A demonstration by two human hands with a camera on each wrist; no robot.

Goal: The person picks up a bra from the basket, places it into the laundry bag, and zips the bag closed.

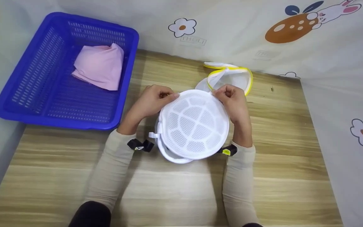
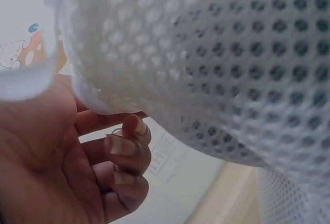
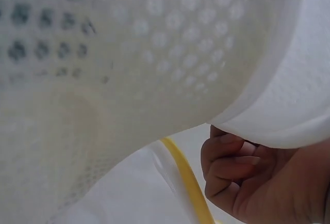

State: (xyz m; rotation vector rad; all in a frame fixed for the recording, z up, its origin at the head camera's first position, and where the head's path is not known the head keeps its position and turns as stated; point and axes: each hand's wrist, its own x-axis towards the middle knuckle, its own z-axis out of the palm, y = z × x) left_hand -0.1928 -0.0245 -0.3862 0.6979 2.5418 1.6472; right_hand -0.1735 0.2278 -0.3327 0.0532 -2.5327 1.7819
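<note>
A round white mesh laundry bag is held up over the table, its ribbed mesh end facing the head camera. My left hand pinches its upper left rim between thumb and fingers. At the upper right rim, my right hand pinches the edge in the same way. A white tab sticks out from the bag's left side, and a second white rim shows below the mesh end. In the left wrist view, the mesh wall fills much of the picture, above the curled fingers.
A blue plastic basket stands at the left with a folded pink cloth inside. Behind my right hand lies another white mesh bag with yellow trim, near the patterned wall covering. Everything stands on a wood-grain table.
</note>
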